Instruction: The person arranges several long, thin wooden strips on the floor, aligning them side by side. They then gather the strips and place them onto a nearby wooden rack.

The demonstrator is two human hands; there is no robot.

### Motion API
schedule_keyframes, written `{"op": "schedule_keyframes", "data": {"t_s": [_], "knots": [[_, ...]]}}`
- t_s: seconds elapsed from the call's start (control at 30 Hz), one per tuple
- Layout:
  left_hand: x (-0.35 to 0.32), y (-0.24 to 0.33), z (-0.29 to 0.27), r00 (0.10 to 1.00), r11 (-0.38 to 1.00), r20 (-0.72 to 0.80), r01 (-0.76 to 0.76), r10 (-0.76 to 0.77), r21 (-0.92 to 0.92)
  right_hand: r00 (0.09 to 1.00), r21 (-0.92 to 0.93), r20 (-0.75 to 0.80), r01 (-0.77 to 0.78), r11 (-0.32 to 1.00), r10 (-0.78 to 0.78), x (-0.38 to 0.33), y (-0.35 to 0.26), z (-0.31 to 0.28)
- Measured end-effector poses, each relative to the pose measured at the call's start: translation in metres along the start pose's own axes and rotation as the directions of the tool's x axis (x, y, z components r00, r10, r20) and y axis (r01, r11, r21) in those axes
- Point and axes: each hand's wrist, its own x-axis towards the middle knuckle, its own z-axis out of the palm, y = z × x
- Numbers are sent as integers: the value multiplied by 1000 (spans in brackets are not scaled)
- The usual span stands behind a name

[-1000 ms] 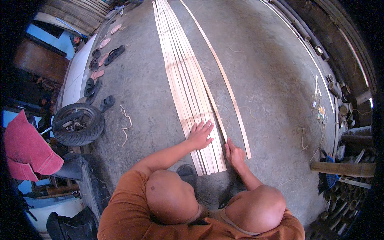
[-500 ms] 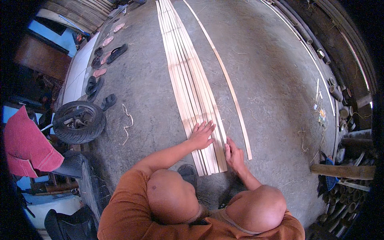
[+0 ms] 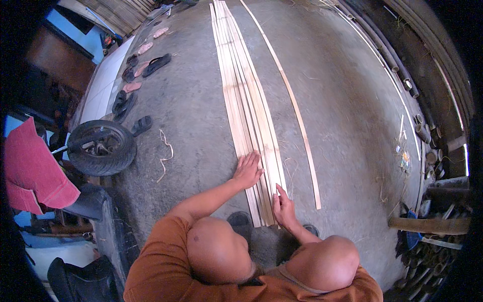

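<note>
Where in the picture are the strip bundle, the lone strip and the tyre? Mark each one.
strip bundle (image 3: 245,100): head view, middle of the laid-out strips.
lone strip (image 3: 293,108): head view, mid-length of the strip lying apart.
tyre (image 3: 102,147): head view, on the wheel's hub.

You get even, soft daylight over the grey concrete floor (image 3: 352,126), brightest in the middle and upper part of the frame. Shadows are faint and short. The left and right edges fall dark, and the corners are black from the fisheye rim. Straight wooden strips (image 3: 241,90) bow toward the edges. Focus holds sharp at centre, with no glare.
</note>
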Motion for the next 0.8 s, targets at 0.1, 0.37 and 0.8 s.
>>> {"op": "schedule_keyframes", "data": {"t_s": [0.1, 0.37, 0.8], "knots": [[-2, -5, -2, 999, 1000, 40, -22, 22, 17, 997, 0, 35, -65, 998, 65, -5, 7, 13], [-2, 3, -9, 989, 998, 147, -2, -8, 63, 994, -247, 37, -88, 965, 100, 2, 9, 25], [-3, -4, 0, 996, 996, 82, -40, 33, 79, 979, -486, 147, -54, 872, 142, 19, 9, 1]]}}
